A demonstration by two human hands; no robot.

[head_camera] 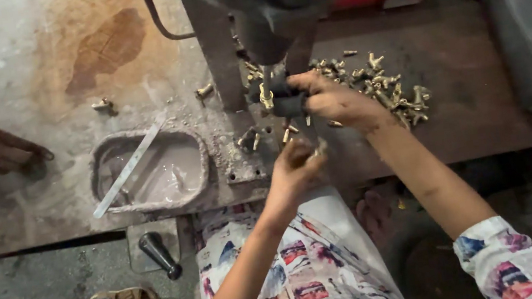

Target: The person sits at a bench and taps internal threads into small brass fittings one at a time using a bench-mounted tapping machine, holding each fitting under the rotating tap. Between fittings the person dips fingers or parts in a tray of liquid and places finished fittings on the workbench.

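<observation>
The right hand point(331, 98) is gripping a small brass fitting point(266, 96) under the dark machine head point(275, 11); the left hand point(295, 164) is closing on small brass pieces point(318, 150) near the rusty metal table's point(468, 123) front edge.

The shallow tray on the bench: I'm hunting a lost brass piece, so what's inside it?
Inside the tray sits cloudy grey liquid, with a flat metal strip lying slantwise across it. Whatever lies beneath the liquid is hidden.

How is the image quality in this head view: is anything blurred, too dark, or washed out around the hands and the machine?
Head view: the left hand is motion-blurred, the right hand somewhat sharper; the machine head is an underexposed dark mass; the metal plate at upper left looks pale and slightly washed out; the pile of brass parts is soft, detail smeared.
</observation>
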